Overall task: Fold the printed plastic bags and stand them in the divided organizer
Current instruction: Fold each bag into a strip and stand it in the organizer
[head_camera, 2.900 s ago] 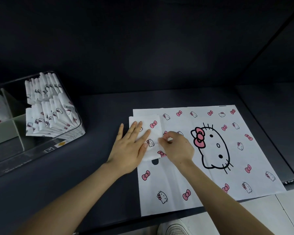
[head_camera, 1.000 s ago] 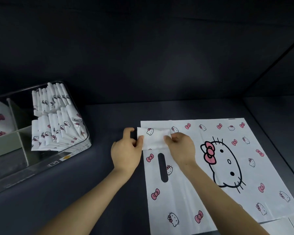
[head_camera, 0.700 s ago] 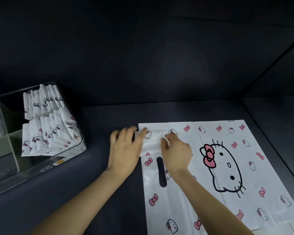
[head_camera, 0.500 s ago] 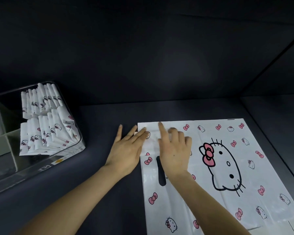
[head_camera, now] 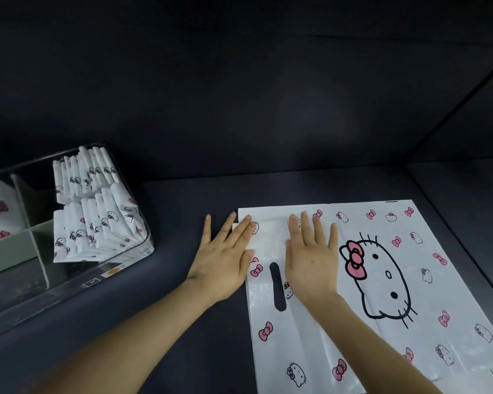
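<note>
Both hands lie flat, fingers straight, grasping nothing. The left hand (head_camera: 225, 257) presses the 9 o'clock edge of the folded bag (head_camera: 271, 234) and the right hand (head_camera: 310, 260) presses its 3 o'clock edge. The folded bag sits on the 11 o'clock corner of a flat bag (head_camera: 439, 308) on the counter (head_camera: 177, 211). To set the crease well, I judge, press evenly and smooth outward so air escapes, since slick plastic may spring open. The organizer (head_camera: 147, 237) sits at 9 o'clock, with stood bags (head_camera: 97, 217) in its 3 o'clock compartment.
</note>
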The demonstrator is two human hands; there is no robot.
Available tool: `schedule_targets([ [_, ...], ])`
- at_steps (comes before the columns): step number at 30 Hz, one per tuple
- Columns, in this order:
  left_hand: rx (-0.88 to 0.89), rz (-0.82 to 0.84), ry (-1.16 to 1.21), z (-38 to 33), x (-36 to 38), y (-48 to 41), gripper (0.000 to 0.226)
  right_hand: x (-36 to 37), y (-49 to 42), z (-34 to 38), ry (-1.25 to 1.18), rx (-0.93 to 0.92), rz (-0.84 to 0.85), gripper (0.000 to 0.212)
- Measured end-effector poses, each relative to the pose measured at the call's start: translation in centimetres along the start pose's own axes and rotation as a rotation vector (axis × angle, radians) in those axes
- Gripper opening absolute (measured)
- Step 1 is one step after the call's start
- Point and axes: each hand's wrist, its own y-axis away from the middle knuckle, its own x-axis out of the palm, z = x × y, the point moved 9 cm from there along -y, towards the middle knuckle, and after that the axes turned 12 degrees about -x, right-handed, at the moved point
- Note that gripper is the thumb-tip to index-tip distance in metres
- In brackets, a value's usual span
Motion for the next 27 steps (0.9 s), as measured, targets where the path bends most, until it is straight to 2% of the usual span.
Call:
schedule_targets([
  [1,0.003,0.006,0.013,0.0,-0.1,0.0,0.063,-1.4,0.1,0.4,-0.011,-0.016,-0.146,0.05],
  [2,0.011,0.015,0.036,-0.1,-0.1,0.1,0.065,-2.0,0.4,0.9,-0.033,-0.018,-0.218,0.045],
  [3,0.018,0.024,0.064,0.0,-0.2,0.1,0.067,-2.1,0.6,1.0,-0.1,0.041,-0.202,0.043],
  [7,0.01,0.034,0.131,0.3,-0.7,0.1,0.068,1.0,0.5,-1.1,-0.546,0.556,0.116,0.039],
  [9,0.012,0.05,0.105,0.2,-0.5,0.2,0.072,1.9,0.0,-1.7,-0.621,0.62,0.218,0.022],
  [11,0.009,0.057,0.065,0.2,-0.5,0.2,0.076,1.8,-0.7,-2.1,-0.651,0.622,0.263,0.02],
  [14,-0.005,0.064,0.115,0.3,-0.7,0.1,0.08,1.4,-0.8,-1.7,-0.69,0.56,0.176,0.037],
  [17,-0.129,0.032,0.476,1.7,-2.4,-0.1,0.074,0.3,-0.6,-1.1,-0.894,0.501,0.017,0.045],
  [19,-0.259,0.086,0.865,2.9,-3.8,0.1,0.057,-0.6,-0.8,-0.6,-1.099,0.464,-0.011,0.032],
  [21,-0.345,0.198,1.187,3.6,-5.3,0.5,0.033,-2.1,-1.1,0.4,-1.235,0.389,0.054,0.01],
  [24,-0.391,0.327,1.362,4.7,-7.8,1.4,0.01,-4.4,-1.8,2.0,-1.404,0.285,0.129,0.008],
  [27,-0.422,0.337,1.425,5.9,-10.1,2.9,0.01,-5.6,-2.6,3.6,-1.352,0.266,0.131,0.016],
])
